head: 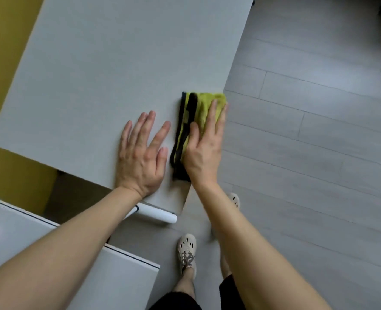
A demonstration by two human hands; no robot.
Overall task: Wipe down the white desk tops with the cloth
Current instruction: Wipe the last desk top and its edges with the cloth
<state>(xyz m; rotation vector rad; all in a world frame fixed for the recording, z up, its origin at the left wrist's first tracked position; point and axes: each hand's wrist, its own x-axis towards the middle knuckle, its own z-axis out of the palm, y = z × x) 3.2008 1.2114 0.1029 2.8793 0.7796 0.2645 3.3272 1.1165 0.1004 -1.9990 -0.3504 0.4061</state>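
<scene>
A folded yellow-green cloth [202,107] with black edging lies on the white desk top [109,70], close to the desk's right edge. My right hand [204,145] presses flat on the cloth with straight fingers, covering its lower half. Beside it to the left, my left hand [141,153] rests flat on the bare desk surface with fingers spread, near the desk's front edge. The two hands are a small gap apart.
A second white desk top [39,247] sits at the lower left, below my left forearm. A white desk leg foot [158,214] juts out under the first desk. Grey plank floor [308,142] fills the right side; my feet in pale shoes [186,248] stand on it. A yellow wall [4,41] is at left.
</scene>
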